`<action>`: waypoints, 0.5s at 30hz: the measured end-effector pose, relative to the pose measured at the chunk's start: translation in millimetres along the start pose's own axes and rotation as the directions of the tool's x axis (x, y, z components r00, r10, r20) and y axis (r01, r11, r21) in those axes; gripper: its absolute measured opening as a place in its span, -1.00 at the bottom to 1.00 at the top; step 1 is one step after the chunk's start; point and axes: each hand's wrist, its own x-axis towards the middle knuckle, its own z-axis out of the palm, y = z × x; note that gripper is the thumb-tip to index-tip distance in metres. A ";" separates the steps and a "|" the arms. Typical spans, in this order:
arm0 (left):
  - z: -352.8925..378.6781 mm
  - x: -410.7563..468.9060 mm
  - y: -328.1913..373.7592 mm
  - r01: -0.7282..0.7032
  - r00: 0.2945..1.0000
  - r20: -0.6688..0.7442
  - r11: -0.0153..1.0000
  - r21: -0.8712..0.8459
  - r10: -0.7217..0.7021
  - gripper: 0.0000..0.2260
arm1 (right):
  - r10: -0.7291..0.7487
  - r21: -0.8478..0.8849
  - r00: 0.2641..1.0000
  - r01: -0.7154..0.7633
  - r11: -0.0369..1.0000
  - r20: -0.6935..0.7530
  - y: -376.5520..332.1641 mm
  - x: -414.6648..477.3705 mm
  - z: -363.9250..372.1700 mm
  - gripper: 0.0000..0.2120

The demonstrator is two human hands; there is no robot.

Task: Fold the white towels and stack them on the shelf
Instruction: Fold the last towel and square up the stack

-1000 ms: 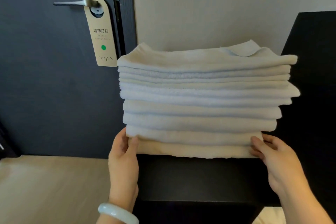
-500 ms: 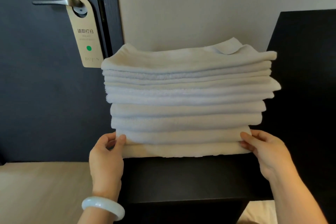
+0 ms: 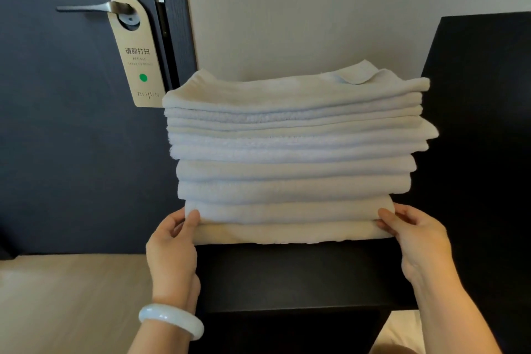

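black shelf (image 3: 287,273) — stacked white towels (image 3: 296,152), touching

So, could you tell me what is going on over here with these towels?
A person is tidying a stack of folded white towels that sits on a dark shelf against the wall. The left hand pinches the stack's left end near the bottom, and the right hand pinches the right end at the same level. A door hanger hangs on the door handle behind.
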 end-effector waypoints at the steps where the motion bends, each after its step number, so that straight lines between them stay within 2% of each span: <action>1: -0.2 -0.1 1.0 0.002 1.000 0.000 1.000 0.016 -0.002 -0.90 | -0.006 -0.056 1.000 0.006 0.998 0.005 0.6 0.4 -2.2 -0.75; 3: 0.1 -3.8 3.8 -0.079 0.996 -0.017 0.987 0.139 0.082 -0.88 | -0.084 -0.233 0.996 0.083 0.969 0.003 -2.7 -2.3 -4.3 -0.66; 4: 1.2 -7.7 7.5 -0.204 0.975 -0.027 0.944 0.260 0.219 -0.84 | -0.198 -0.352 0.980 0.173 0.920 -0.036 -9.4 -6.8 -3.5 -0.63; 5: 3.3 -12.7 12.9 -0.377 0.911 -0.010 0.844 0.383 0.412 -0.73 | -0.360 -0.467 0.929 0.279 0.839 -0.091 -19.3 -12.3 -1.2 -0.58; 6: 7.5 -17.8 19.7 -0.547 0.802 0.049 0.698 0.463 0.596 -0.60 | -0.535 -0.539 0.834 0.391 0.746 -0.135 -32.0 -19.5 3.5 -0.54; 7: 13.7 -21.6 26.9 -0.669 0.685 0.143 0.538 0.513 0.715 -0.48 | -0.677 -0.563 0.722 0.501 0.657 -0.146 -45.9 -26.8 10.9 -0.48; 8: 21.5 -24.2 35.9 -0.747 0.585 0.260 0.386 0.542 0.768 -0.39 | -0.766 -0.568 0.634 0.594 0.570 -0.106 -60.0 -34.4 20.4 -0.41; 9: 28.9 -25.7 45.9 -0.792 0.512 0.384 0.250 0.557 0.768 -0.33 | -0.813 -0.584 0.583 0.660 0.472 0.002 -72.0 -41.5 29.3 -0.35; 10: 34.9 -25.1 53.2 -0.811 0.469 0.495 0.135 0.570 0.731 -0.29 | -0.813 -0.602 0.565 0.701 0.382 0.142 -81.4 -47.6 37.3 -0.32; 12: 37.2 -21.1 55.8 -0.791 0.450 0.644 -0.057 0.609 0.619 -0.31 | -0.717 -0.670 0.585 0.708 0.224 0.379 -83.7 -56.7 46.1 -0.31; 13: 33.0 -19.7 52.9 -0.772 0.460 0.669 -0.110 0.626 0.584 -0.35 | -0.660 -0.716 0.617 0.678 0.168 0.429 -77.6 -60.3 45.6 -0.30; 14: 26.7 -18.9 50.5 -0.767 0.460 0.671 -0.120 0.630 0.581 -0.42 | -0.648 -0.752 0.631 0.645 0.133 0.426 -72.5 -62.6 43.0 -0.30; 15: 20.8 -18.2 53.1 -0.786 0.446 0.654 -0.082 0.613 0.611 -0.52 | -0.681 -0.755 0.615 0.641 0.139 0.397 -75.0 -64.2 39.2 -0.34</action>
